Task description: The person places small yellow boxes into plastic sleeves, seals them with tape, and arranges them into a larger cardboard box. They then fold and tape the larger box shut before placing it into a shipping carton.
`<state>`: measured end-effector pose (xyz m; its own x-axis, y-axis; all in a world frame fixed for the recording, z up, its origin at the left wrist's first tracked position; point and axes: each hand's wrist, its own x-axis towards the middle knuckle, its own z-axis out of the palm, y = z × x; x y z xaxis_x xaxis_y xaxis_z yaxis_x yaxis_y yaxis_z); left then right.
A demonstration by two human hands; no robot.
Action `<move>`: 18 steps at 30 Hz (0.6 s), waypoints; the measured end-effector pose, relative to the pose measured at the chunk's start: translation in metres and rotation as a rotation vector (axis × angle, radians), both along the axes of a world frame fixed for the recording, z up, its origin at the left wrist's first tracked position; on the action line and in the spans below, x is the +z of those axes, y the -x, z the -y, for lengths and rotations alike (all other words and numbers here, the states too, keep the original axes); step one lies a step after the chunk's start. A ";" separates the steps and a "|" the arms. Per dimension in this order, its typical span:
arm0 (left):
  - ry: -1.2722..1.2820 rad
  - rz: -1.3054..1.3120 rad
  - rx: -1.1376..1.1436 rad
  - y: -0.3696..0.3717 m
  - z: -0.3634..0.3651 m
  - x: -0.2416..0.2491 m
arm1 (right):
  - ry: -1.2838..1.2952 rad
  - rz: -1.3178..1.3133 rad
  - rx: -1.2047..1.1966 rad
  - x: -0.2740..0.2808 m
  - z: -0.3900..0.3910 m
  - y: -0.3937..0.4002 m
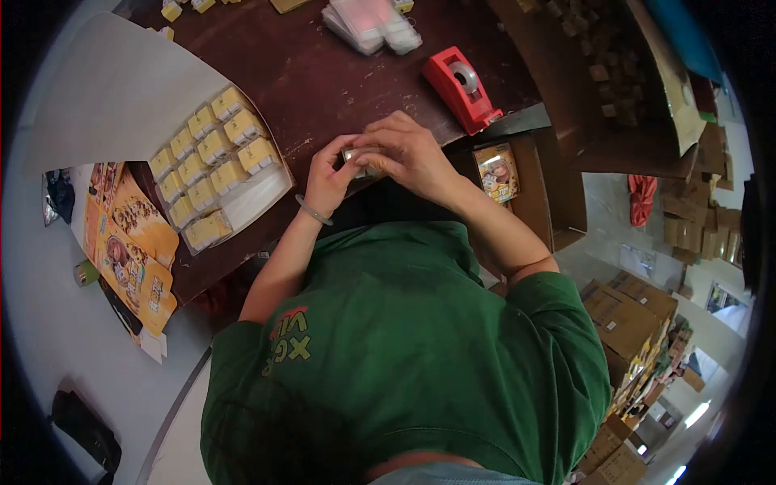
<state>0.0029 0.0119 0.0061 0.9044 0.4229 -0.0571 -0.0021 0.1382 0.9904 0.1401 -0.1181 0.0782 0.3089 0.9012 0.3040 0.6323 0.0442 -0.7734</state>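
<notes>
In front of my chest, at the table's near edge, my two hands meet around a small shiny packet. The packet (352,152) shows only partly between the fingers, and its contents are hidden. My left hand (327,176), with a bangle at the wrist, is closed on its left side. Curled over it from the right is my right hand (414,155), thumb and fingertips pressed on the packet. Left of my hands, an open white box (271,192) holds rows of small yellow-and-white blocks (214,148). A red tape dispenser (453,93) stands beyond my right hand.
Clear plastic bags (368,24) lie at the back of the dark red table (323,85). Printed orange cardboard (133,250) hangs at the left edge. An open carton (558,190) on the right holds a printed box (495,172); a larger carton (679,97) with small blocks stands beyond.
</notes>
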 end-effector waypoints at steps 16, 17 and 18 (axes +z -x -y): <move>-0.252 -0.030 -0.146 0.017 0.003 -0.009 | 0.177 -0.328 -0.038 0.009 -0.003 0.001; -0.269 -0.023 -0.132 0.017 0.004 -0.007 | 0.111 -0.207 -0.028 0.013 -0.001 0.005; -0.285 -0.016 -0.119 0.016 0.005 -0.005 | 0.115 -0.158 -0.060 0.014 -0.001 0.008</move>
<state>-0.0136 0.0072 0.0014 0.9486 0.3147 0.0344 0.0129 -0.1471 0.9890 0.1324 -0.1167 0.0919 0.3985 0.9059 0.1433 0.5012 -0.0843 -0.8612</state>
